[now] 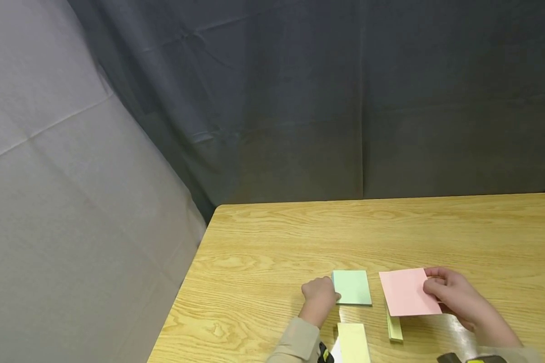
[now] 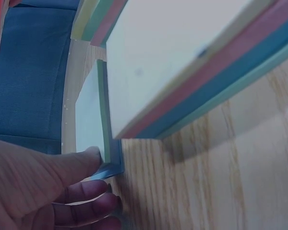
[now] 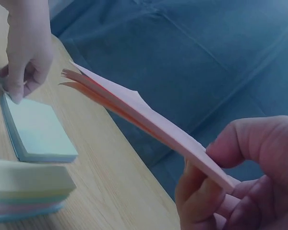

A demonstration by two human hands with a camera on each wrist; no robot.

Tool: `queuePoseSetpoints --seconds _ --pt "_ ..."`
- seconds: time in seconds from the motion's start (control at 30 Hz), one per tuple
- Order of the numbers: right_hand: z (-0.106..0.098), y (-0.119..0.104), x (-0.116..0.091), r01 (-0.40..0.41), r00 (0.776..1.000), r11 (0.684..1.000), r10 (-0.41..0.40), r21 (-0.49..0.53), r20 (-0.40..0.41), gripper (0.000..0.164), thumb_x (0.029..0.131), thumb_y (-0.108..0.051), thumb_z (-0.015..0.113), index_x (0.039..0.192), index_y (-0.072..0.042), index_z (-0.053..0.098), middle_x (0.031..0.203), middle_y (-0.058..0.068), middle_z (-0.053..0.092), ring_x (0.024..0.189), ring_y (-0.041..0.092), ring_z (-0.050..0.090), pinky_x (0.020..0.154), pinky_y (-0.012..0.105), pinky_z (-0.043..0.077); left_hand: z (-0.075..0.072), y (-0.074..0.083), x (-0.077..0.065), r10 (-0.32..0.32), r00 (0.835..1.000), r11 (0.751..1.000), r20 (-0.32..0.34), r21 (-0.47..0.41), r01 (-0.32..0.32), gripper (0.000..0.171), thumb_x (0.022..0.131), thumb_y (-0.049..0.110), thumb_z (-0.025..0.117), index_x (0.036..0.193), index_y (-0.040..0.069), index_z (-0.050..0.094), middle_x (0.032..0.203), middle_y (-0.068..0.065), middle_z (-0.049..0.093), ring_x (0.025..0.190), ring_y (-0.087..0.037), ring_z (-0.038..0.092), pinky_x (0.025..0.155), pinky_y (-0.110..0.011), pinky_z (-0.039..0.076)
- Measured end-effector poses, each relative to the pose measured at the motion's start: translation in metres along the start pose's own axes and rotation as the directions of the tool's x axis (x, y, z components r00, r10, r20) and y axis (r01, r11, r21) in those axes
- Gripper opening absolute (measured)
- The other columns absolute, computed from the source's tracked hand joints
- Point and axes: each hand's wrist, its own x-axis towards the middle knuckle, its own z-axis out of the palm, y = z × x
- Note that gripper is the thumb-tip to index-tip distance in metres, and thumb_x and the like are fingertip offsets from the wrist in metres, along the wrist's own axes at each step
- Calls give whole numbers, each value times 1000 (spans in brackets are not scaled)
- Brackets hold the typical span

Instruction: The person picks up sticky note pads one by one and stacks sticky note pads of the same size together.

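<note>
My right hand point(image 1: 456, 296) pinches a pink sticky note pad point(image 1: 407, 293) at its right edge, thumb on top and fingers beneath. In the right wrist view the far end of this pink pad point(image 3: 149, 122) splits into loose sheets, with an orange tint below. My left hand point(image 1: 320, 295) is at the left edge of a square light green sticky note pad point(image 1: 351, 288) on the table. The left wrist view has the thumb on the edge of the green pad point(image 2: 90, 115), fingers curled beside it. A blue layer point(image 2: 113, 170) lies under the green one.
A stack topped in pale yellow point(image 1: 353, 342) stands at the near edge of view, with pink, blue and green layers beneath. Another yellow-topped stack point(image 1: 394, 328) is partly hidden under the pink pad. Dark cloth point(image 1: 300, 126) hangs behind the wooden table point(image 1: 263, 237), grey cloth point(image 1: 72, 212) at left.
</note>
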Motion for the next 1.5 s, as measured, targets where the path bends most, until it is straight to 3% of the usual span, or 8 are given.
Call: queuePoseSetpoints --seconds 0.3,0.57,0.9,1.17,1.5 --pt "11 -2 1 17 1000 1000 -17 1 10 52 82 0 40 122 22 15 83 5 53 69 12 55 60 32 49 -2 -1 -2 5 1000 1000 -14 19 -5 45 77 54 59 58 15 51 44 4 25 40 -10 24 45 -23 27" --pt "18 -5 6 14 1000 1000 -14 10 15 54 80 0 40 123 21 16 84 5 53 69 12 55 59 32 49 -4 1 -2 3 1000 1000 4 -16 -3 41 78 52 60 61 15 56 47 5 33 43 -10 32 51 -25 35" --pt "27 -14 21 -8 1000 999 7 -36 -24 53 81 -1 41 123 21 18 87 7 53 69 12 53 59 30 48 -2 2 -1 -2 1000 1000 20 -27 3 41 79 51 59 61 14 55 48 5 38 44 -10 35 51 -25 35" --pt "32 -16 32 -11 999 996 6 -86 -54 53 81 -3 43 123 19 22 83 6 54 67 13 52 56 29 46 1 1 -2 12 1000 1000 -23 -24 -12 41 79 51 59 59 15 54 47 5 40 44 -9 37 52 -25 37" --pt "38 -10 43 -7 999 998 3 -64 -51 53 81 -4 43 124 20 22 85 7 55 67 12 54 57 29 47 1 0 -3 21 999 999 -40 -25 -22 43 80 50 59 56 16 50 47 5 38 43 -9 34 48 -25 34"
